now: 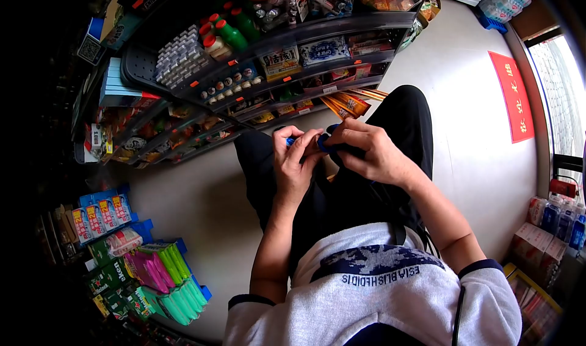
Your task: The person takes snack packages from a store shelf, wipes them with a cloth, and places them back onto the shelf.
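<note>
My left hand and right hand meet over my lap, fingers of both closed on a small blue thing; it sits between them, mostly covered, so I cannot tell what it is. My knees in black trousers stand apart on either side, leaving a little room around my wrists. Just beyond lies the far shelf's lower edge, with long orange packets jutting out near my right knee. To the right, the pale floor runs open toward a red mat beside a bright doorway; to the left, a narrower strip ends at stacked coloured packs. The stocked shelf curves across the far side, and bottles stand at the near right
</note>
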A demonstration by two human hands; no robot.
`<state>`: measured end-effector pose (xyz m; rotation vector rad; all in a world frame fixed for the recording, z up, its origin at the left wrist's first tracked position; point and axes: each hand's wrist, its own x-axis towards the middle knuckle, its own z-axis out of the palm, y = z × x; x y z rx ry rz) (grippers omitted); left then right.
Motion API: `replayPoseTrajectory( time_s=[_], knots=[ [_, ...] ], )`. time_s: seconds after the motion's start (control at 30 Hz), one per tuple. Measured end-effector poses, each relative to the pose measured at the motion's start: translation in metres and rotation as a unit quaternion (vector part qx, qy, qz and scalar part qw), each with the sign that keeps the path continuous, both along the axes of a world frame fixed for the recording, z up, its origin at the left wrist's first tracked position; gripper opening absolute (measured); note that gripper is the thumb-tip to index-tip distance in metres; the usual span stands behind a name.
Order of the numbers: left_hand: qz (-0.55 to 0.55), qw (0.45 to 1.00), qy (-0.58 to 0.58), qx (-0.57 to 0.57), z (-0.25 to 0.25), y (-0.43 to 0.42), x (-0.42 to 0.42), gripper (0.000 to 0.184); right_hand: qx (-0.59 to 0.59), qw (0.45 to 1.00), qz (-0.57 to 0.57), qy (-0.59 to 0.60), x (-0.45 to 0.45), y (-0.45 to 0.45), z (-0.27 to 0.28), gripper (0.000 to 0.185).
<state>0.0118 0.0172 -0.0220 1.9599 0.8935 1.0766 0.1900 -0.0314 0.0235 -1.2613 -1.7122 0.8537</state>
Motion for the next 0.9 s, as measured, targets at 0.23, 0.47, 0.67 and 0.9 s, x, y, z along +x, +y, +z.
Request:
replayPoseTrajectory(
  time_s=[0.23, 0.47, 0.67, 0.9],
  knots=[
    [-0.056, 0.911, -0.223, -0.342, -0.025, 0.002, -0.001, 0.037, -0.054, 0.986, 0.003, 0.157, 0.012, 0.005, -0.015, 0.022],
    [-0.062, 0.661, -0.546, -0.511, -0.023, -0.003, 0.014, 0.034, -0.043, 0.969, -0.2, 0.136, -0.02, -0.001, -0.038, 0.023],
    [-0.075, 0.655, -0.563, -0.499, -0.02, 0.001, 0.017, 0.033, 0.022, 0.991, -0.128, -0.014, -0.037, -0.006, -0.046, 0.029],
    [-0.077, 0.608, -0.595, -0.52, -0.021, 0.015, 0.001, 0.035, -0.014, 0.999, 0.025, -0.035, -0.02, -0.011, -0.038, 0.031]
  ],
)
